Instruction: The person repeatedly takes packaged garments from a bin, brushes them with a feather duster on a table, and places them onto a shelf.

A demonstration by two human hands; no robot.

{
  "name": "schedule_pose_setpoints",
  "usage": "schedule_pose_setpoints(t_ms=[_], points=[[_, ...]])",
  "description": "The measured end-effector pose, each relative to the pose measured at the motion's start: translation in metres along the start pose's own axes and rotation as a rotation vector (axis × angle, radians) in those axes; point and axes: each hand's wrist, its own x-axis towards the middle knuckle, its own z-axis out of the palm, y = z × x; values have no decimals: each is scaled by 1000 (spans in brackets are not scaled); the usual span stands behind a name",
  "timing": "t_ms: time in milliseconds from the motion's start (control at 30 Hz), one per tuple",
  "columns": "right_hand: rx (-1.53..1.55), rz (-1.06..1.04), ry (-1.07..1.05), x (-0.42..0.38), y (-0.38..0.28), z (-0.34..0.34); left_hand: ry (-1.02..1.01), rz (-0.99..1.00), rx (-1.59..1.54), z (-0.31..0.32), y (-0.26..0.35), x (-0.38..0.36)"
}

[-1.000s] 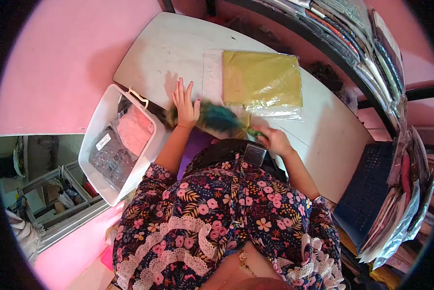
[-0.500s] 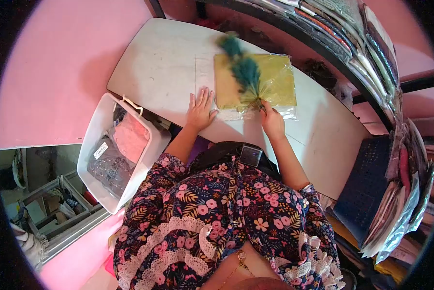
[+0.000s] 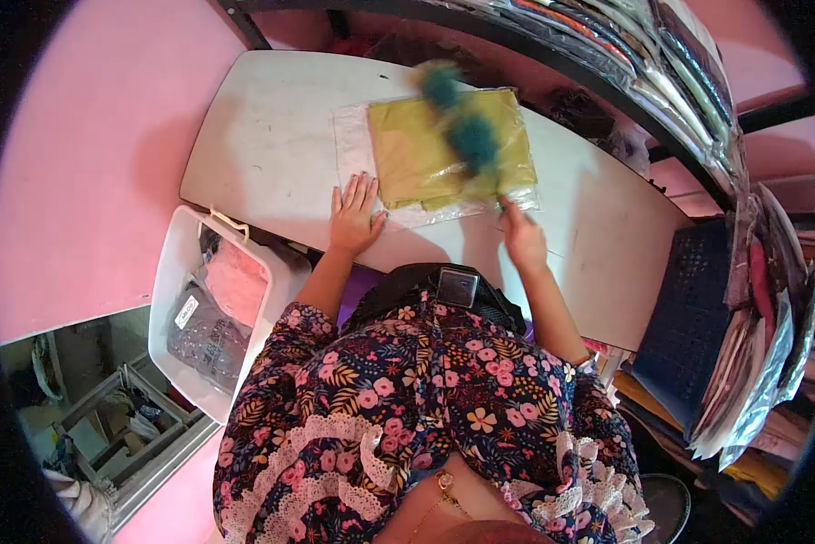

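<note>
A clear plastic packet with folded yellow-green cloth [image 3: 416,159] lies on the white table [image 3: 280,136]. My left hand [image 3: 353,218] rests flat on the table, fingers spread, touching the packet's near left corner. My right hand [image 3: 521,238] grips the handle of a teal feather duster [image 3: 466,127]. The duster's blurred feathers reach up and left across the packet.
A white plastic bin [image 3: 176,272] with pink and bagged goods stands left of me below the table edge. Shelves of packed fabrics [image 3: 697,82] run along the right. A dark blue crate [image 3: 688,326] sits at the right. Pink wall on the left.
The duster swung from the table's near edge up over the packet. My left hand moved right to the packet's corner and stayed there.
</note>
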Motion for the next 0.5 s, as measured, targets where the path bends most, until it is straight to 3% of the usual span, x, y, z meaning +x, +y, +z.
schedule_pose_setpoints(t_ms=[33,133,200,333,400,433,500], points=[[-44,-120,-61,-14,-9,-3,-1,1,-1,-1,-2,-2],[18,-210,-120,-34,-6,0,-74,-24,10,-4,-6,-5],[-20,85,34,-37,17,7,-23,-13,-15,-5,-7,-2],[152,327,174,-37,33,-1,-31,-10,-17,-4,-5,0],[221,147,155,-55,26,-3,-45,-25,-21,-5,-1,0],[204,-69,204,-65,25,1,-46,-17,-24,-3,-1,1],[-40,-35,-222,-84,22,-10,-8,-22,0,-3,-1,0]])
